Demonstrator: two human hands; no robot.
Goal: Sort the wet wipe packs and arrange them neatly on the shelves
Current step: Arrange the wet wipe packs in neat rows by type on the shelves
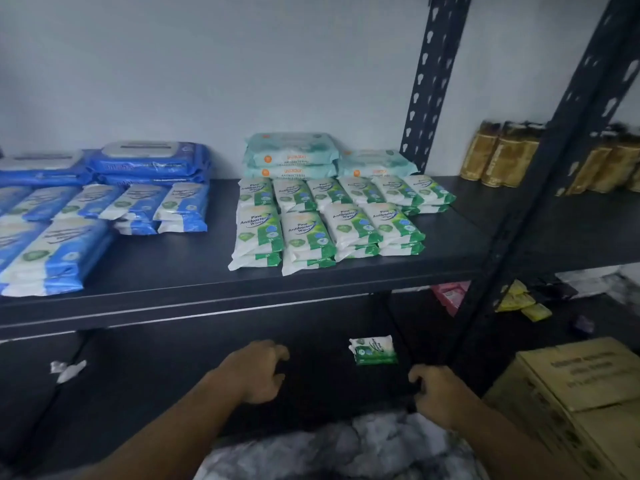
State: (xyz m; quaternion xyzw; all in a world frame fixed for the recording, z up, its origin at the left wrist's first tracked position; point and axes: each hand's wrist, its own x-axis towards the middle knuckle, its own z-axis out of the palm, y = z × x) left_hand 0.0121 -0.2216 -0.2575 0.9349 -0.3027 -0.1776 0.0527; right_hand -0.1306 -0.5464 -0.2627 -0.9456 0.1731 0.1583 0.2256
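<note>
On the upper dark shelf [194, 275], blue wet wipe packs [59, 251] lie in stacks at the left, with larger blue packs [149, 161] behind them. Green pine antibacterial packs [308, 233] stand in neat rows at the middle, and pale teal packs [291, 154] sit behind those. A single green pack [374, 349] lies alone on the lower shelf [173, 368]. My left hand [258, 370] hovers over the lower shelf, fingers apart and empty, left of that pack. My right hand [438, 393] is just below and right of the pack, fingers curled, holding nothing visible.
Black slotted uprights [429, 77] frame the shelf on the right. Gold packets [498, 157] stand on the neighbouring shelf. Pink [450, 296] and yellow packs [519, 301] lie lower right. Cardboard boxes [581, 386] sit at bottom right. A crumpled plastic bag [346, 452] is below my hands.
</note>
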